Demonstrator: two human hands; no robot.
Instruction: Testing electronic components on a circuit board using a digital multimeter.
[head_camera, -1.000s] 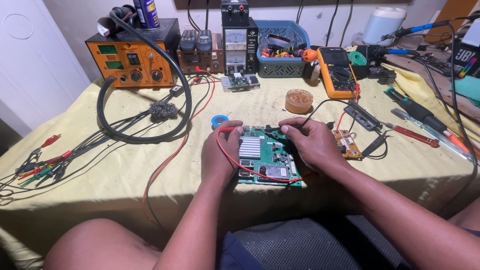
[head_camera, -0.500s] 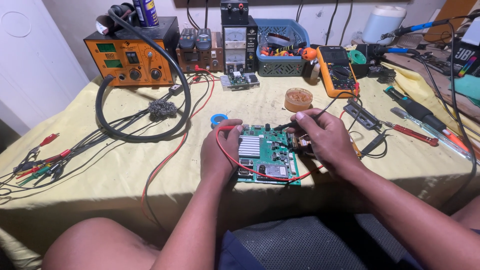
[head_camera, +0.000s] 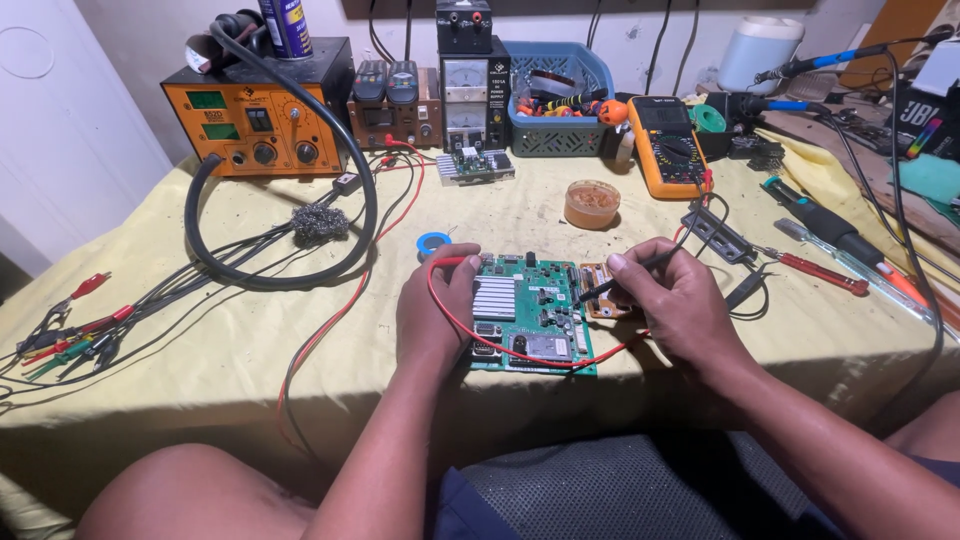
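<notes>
While the left hand (head_camera: 437, 315) pins a red probe (head_camera: 448, 262) to the green circuit board (head_camera: 530, 315) at the table's near edge, the right hand (head_camera: 672, 300) pinches a black probe (head_camera: 622, 277) by the board's right side. Probing appears under way; steady tip placement seems needed.

We count two hands, the left (head_camera: 435, 315) and the right (head_camera: 675, 300), one green circuit board (head_camera: 530, 315) and one small orange board (head_camera: 603, 300). On the bench (head_camera: 200, 350) we see one orange station (head_camera: 255, 110), one yellow multimeter (head_camera: 668, 145), one blue basket (head_camera: 555, 80), one round tin (head_camera: 591, 204) and one blue tape ring (head_camera: 433, 242).
</notes>
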